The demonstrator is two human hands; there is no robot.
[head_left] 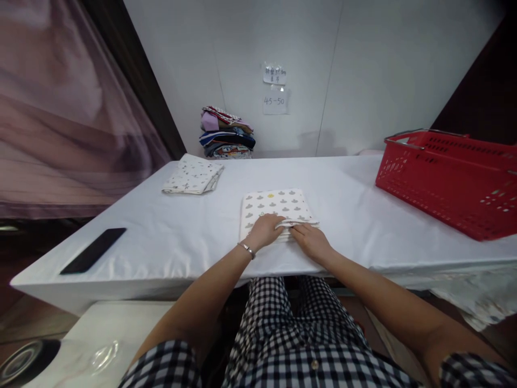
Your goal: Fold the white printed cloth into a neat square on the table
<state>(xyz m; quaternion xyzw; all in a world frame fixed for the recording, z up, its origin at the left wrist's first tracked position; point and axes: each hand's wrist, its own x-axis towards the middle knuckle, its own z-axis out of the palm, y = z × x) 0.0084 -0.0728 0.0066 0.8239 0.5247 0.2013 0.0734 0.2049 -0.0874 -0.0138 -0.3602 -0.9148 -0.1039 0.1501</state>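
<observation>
A folded white cloth (274, 202) lies flat near the front edge of the desk (347, 215), squared into a neat layered pad printed with rows of grey motifs and a single yellow one. Its near edge sits directly at the two hands: the left grip (264, 229) pinches the top layers there, while the right grip (313, 242) has its fingers held together against the same edge, just beside the left; whether it pinches too I cannot tell. A bracelet (247, 249) circles the left wrist.

The desk is spread with a smooth, glossy white covering. Toward its far left lies another folded cloth (193, 175) with small dark prints; nearer, a flat black object (93, 250). A red perforated basket (448, 180) stands at the right. A stack of folded fabrics (227, 134) sits at the far edge, against a pale wall (363, 70) bearing two paper notes (276, 101), the lower reading "45-50". Pinkish drapery (72, 124) hangs at the left.
</observation>
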